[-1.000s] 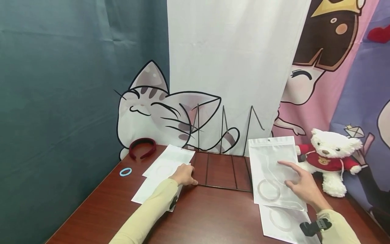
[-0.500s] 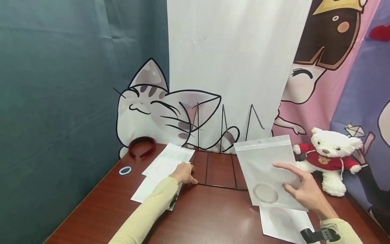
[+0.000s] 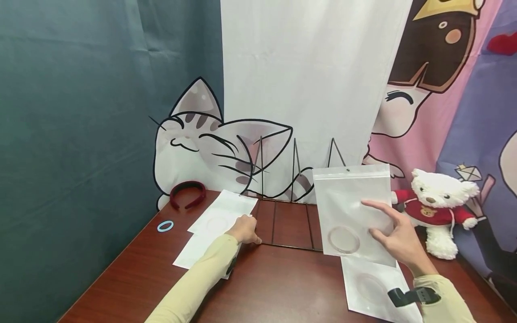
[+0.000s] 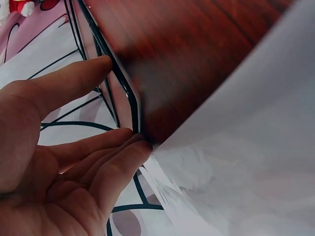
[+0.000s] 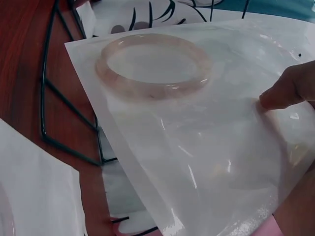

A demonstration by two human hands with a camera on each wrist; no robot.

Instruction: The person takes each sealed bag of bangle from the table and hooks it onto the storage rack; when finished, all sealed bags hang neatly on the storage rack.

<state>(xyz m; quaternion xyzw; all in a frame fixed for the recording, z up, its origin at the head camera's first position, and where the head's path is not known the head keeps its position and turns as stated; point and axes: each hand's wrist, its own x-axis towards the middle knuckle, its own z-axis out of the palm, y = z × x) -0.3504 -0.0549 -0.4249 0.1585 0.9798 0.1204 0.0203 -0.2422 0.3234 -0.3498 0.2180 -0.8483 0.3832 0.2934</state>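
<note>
My right hand holds a clear plastic pouch up off the table, fingers spread over its front; a pale bangle sits in its lower part. In the right wrist view the bangle shows through the pouch, with a fingertip pressed on the film. My left hand rests at the front left corner of a black wire rack, its fingers touching the wire. White pouches lie beside that hand.
Another pouch with a bangle lies flat under the raised one. A dark red headband and a blue ring lie at the back left. A white teddy bear in red sits at the right. Printed curtains hang behind the brown table.
My right hand has lifted the pouch off the table and tilted it upright, moving it left and up. The left hand has stayed at the rack corner.
</note>
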